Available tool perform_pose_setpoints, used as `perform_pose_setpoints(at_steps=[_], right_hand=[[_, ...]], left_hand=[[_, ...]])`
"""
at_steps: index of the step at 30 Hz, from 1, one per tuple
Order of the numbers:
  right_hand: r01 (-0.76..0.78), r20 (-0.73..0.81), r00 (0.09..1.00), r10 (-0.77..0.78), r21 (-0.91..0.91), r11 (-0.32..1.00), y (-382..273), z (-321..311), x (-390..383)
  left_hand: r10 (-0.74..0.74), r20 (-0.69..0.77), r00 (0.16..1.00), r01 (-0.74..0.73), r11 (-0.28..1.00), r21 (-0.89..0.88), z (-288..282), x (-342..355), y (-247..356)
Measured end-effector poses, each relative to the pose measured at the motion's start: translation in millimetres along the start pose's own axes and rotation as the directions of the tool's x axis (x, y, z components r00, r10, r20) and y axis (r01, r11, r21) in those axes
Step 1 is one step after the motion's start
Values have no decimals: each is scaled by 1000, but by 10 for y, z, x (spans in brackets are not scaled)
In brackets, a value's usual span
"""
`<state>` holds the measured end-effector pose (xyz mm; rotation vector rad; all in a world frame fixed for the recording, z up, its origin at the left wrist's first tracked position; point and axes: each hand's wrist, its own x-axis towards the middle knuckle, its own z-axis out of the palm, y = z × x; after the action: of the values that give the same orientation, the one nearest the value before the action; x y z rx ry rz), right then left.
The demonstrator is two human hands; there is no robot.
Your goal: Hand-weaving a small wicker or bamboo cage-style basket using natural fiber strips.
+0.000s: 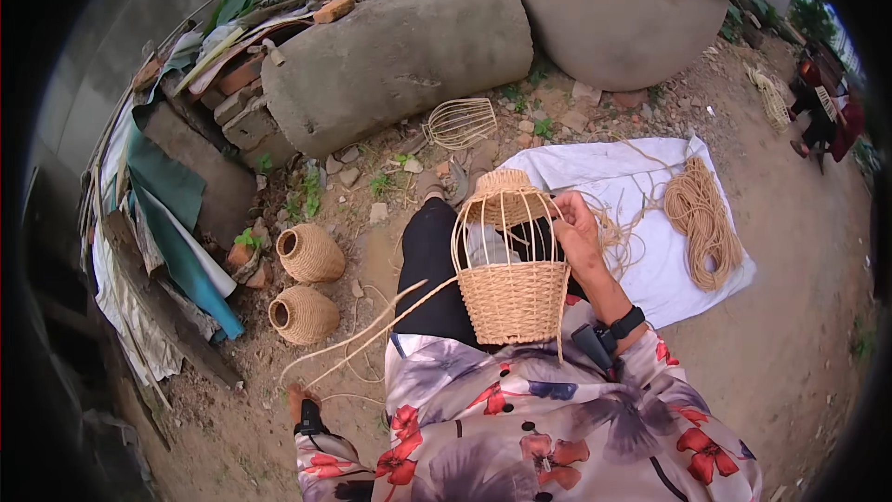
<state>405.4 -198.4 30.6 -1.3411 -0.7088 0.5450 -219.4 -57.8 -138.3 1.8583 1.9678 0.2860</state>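
Note:
A half-woven wicker basket frame (510,260) rests on my lap, its lower part woven tight, its upper ribs bare. My right hand (576,228) grips the upper ribs on the frame's right side. My left hand (299,402) is stretched far out to the lower left, closed on the end of long weaving strands (372,335) that run from the basket's base. Both wrists wear black bands.
Two finished woven pots (309,253) (302,314) lie on the dirt at left. A bare wire frame (460,121) lies by a large stone cylinder (400,56). A coil of cord (701,218) sits on a white cloth (650,251). Rubble and sheets pile up at left; another person (822,112) is far right.

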Motion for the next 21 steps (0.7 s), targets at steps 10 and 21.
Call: perform_pose_setpoints(at_steps=[10,21], right_hand=[[-64,108,991,85,-188,980,-151,346,171],[157,208,974,-92,-323,933,-253,-27,-100]], left_hand=[[242,40,969,-200,875,-440,-151,214,1741],[956,53,288,-905,290,-311,-349,-1067,4587]])
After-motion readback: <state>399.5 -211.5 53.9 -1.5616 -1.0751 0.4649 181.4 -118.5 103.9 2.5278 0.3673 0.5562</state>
